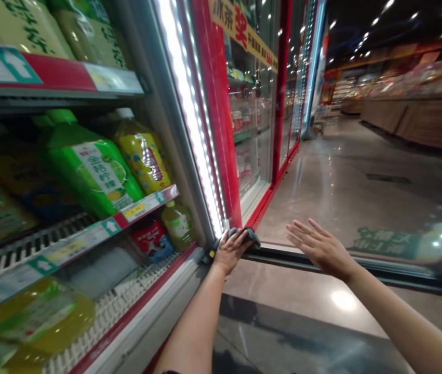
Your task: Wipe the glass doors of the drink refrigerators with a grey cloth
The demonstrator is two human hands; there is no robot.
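Note:
My left hand (229, 253) presses a dark grey cloth (252, 237) into the lower corner by the hinge side of an open fridge door, below the bright light strip (189, 104). Its fingers are bent over the cloth. Held out to the right, my right hand (324, 252) has its fingers stretched and nothing in it. It is just above the dark bottom frame (294, 258) of the glass door; whether the palm touches the glass I cannot tell.
Left of my hands, fridge shelves hold a green bottle (92, 166), a yellow bottle (143, 156) and several other drinks. Beyond the door stand a red-framed glass cabinet (254, 119) and a wood-sided display counter (419, 122) on a shiny floor.

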